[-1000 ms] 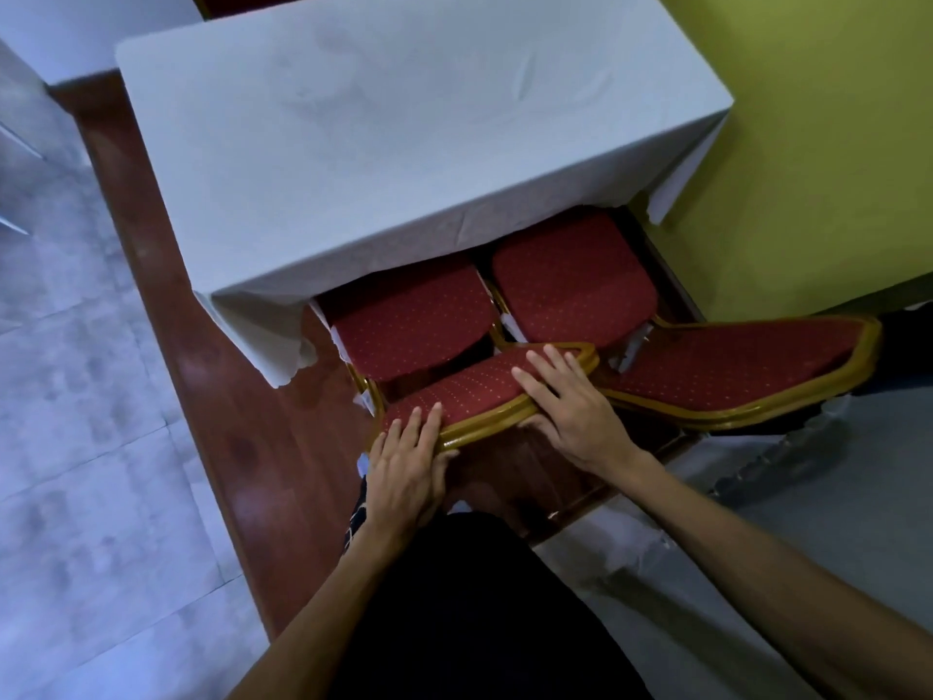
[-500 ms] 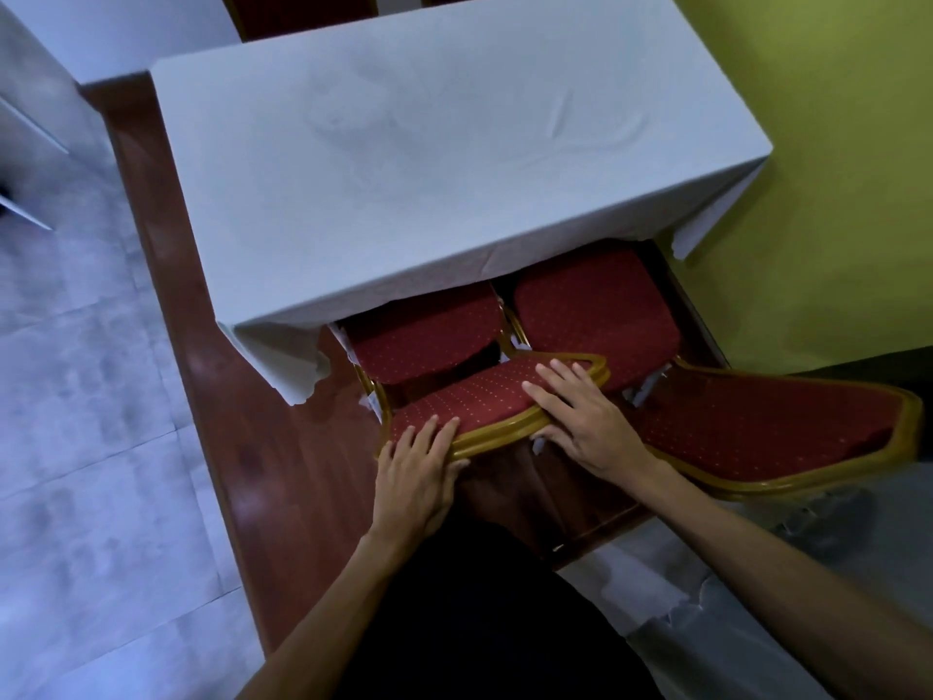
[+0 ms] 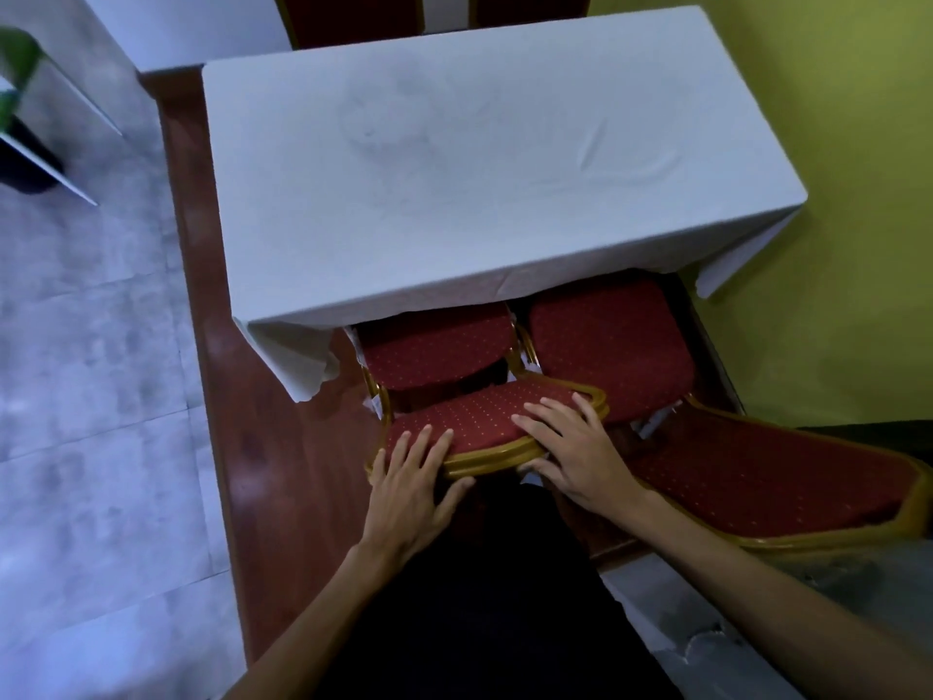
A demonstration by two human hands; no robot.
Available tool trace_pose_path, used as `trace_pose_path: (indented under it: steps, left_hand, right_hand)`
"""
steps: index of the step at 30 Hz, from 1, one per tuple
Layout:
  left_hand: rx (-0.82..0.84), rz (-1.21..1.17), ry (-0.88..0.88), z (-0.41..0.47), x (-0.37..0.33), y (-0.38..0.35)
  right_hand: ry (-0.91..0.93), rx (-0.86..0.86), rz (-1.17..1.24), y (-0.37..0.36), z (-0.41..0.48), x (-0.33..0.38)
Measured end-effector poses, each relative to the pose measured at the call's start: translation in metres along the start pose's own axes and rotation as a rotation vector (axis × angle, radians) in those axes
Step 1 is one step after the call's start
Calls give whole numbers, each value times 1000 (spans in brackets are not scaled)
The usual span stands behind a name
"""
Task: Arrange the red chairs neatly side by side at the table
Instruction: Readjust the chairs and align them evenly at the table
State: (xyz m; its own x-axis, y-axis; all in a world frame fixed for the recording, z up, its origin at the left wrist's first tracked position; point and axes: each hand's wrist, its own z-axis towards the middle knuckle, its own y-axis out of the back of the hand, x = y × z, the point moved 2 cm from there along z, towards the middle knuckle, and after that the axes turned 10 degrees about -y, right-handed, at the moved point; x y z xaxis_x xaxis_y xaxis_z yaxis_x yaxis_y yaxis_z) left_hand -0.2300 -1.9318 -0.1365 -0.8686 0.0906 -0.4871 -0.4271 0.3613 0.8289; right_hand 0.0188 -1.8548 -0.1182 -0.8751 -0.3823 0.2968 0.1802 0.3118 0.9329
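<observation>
Nearest the camera, the person's dark clothing fills the bottom of the view, with both bare forearms reaching forward from it.

The left hand lies on the near left corner of the left chair's backrest, a red dotted pad in a gold frame. Its fingers are spread and laid flat over the padding, while the thumb hooks under the gold rim at the near edge, so the hand clasps the top of the backrest rather than closing into a fist.

The right hand sits on the right end of the same backrest. Its fingers stretch across the fabric toward the gold edge and its thumb curls beneath the rim on the near side, a loose clasp on the frame.

Just to the right, the right chair's backrest angles away toward the picture's edge, untouched by either hand.

Beyond the backrests, the left seat and the right seat sit side by side, their far parts tucked under the hanging edge of the white tablecloth that covers the table. The chairs stand on a brown wooden floor strip, with grey tiles to the left and a yellow-green wall to the right.

At the far side of the table, two more red chair backs show at the top.
</observation>
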Motion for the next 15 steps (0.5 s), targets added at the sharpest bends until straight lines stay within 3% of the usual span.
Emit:
trace_pose_path:
  steps: [7,15]
  left_hand:
    - [-77,49,53,21,-62,-3]
    - [-162,137,96,39,-108,-19]
  right_hand:
    - [60,156,-3,7,10,-14]
    - [16,126,28,7,-1,-61]
